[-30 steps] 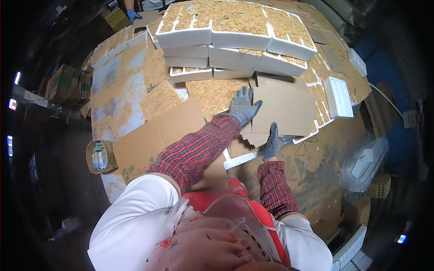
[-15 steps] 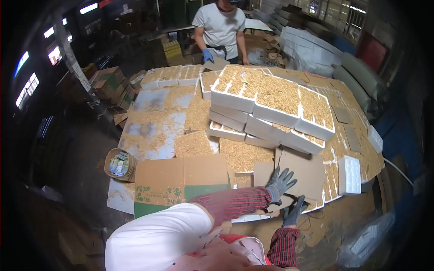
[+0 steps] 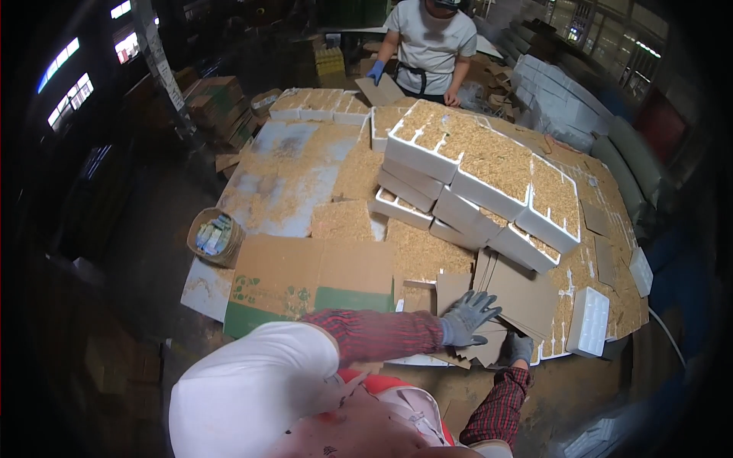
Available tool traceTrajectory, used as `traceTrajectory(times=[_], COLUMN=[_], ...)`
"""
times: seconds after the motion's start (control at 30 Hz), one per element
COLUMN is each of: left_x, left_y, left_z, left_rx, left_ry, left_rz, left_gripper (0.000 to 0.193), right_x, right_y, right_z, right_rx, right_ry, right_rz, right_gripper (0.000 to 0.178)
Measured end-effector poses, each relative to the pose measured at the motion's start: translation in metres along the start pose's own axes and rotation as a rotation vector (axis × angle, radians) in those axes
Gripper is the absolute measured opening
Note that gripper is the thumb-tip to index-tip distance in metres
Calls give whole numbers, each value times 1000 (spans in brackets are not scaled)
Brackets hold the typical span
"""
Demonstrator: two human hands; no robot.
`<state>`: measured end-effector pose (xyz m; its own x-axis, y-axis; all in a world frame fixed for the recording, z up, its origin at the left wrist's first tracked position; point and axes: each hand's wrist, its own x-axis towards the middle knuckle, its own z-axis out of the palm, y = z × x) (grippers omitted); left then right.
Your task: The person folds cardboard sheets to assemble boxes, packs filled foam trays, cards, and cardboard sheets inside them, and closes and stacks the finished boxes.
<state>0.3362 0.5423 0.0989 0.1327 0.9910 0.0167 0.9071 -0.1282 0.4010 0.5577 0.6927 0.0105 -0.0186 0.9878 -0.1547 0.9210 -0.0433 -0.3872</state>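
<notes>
A loose, fanned pile of brown cardboard sheets (image 3: 523, 294) lies at the near right of the table. My left hand (image 3: 469, 317), in a grey glove, rests across the sheets with its fingers spread. At the pile's near edge, my right hand (image 3: 519, 349), gloved too, has its fingers curled around the cardboard edge; the fingertips are partly hidden. Beyond the sheets rises a stack of white foam trays (image 3: 489, 195) filled with tan, grain-like material. Left of my left forearm lies a flattened cardboard box (image 3: 313, 271) with green printing.
A round container (image 3: 215, 237) of small packets stands at the left edge. White foam trays (image 3: 589, 320) stand on end at the right. Across the table a person (image 3: 431, 46) holds a cardboard piece (image 3: 379, 91) in a blue-gloved hand. Tan grains cover much of the tabletop.
The cardboard sheets have fanned apart. My right hand has gone from spread fingers to curling at their near edge. The view has shifted, and the far person's cardboard is raised higher.
</notes>
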Motion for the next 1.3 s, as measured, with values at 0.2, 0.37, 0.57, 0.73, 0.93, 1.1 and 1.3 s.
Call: traceTrajectory(times=[0.2, 0.37, 0.57, 0.73, 0.93, 1.1, 1.3], left_x=[-230, -414, -424, -457, -458, -431, -405], left_y=[-83, -164, -226, -193, -204, -182, -131], left_z=[-37, -73, -30, -38, -165, -258, -226], left_rx=[5, 140, -712, -877, -2077, -1615, -1133], left_ry=[447, 554, 732, 803, 820, -76, -179], left_rz=[-358, -1293, -1233, -888, -267, -96, -73], left_gripper=[64, 88, 101, 83, 62, 82, 87], right_x=[-55, -117, -200, -246, -242, -250, -331], right_y=[27, -51, -240, -254, -314, -363, -424], right_z=[-36, -14, 78, 64, -7, 19, -24], right_rx=[681, 623, 483, 431, 833, 772, 1207], right_ry=[-298, -473, -760, -433, -323, -1, -282], right_rz=[287, -158, -396, -437, -591, -768, -630], right_gripper=[19, 28, 87, 66, 37, 73, 91])
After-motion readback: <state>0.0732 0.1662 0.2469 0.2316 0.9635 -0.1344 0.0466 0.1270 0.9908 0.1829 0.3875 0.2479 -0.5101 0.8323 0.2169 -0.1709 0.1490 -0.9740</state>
